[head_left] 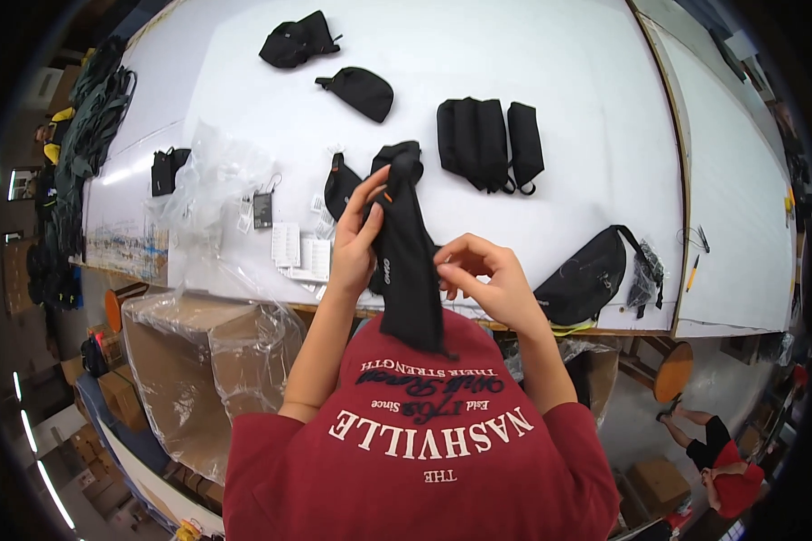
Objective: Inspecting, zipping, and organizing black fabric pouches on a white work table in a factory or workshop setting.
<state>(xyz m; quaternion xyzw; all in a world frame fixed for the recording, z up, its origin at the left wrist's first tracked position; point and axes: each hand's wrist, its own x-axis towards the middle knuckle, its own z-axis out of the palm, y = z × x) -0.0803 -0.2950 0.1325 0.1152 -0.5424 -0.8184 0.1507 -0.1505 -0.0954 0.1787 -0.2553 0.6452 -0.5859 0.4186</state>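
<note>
Head view: a black fabric pouch (406,261) is held up over the near edge of the white table (559,72). The left hand (356,239) is closed on its upper part, thumb and fingers pinched around the fabric near the top. The right hand (483,284) is curled beside the pouch's lower half, fingertips bunched; contact with the fabric or a small fitting is likely, but it cannot be told for certain. The step in hand is judged to be an inspection or straightening of the pouch. For the next move, a steady left pinch is called for while the lower end is drawn flat or turned over.

The pouch is seen as long, narrow, soft and limp, hung upright, with a small orange tab near the top and a small pale mark at mid-length. Its lower end is hung in front of the red shirt (424,442).

Just left of the pouch, paper tags (293,248) and clear plastic bags (207,180) are spread out. Beyond it, a folded black bag set (487,140) is laid. To its right, a black waist bag (586,279) is set at the table's near edge. Far beyond, two more black pouches (334,63) are placed.
</note>
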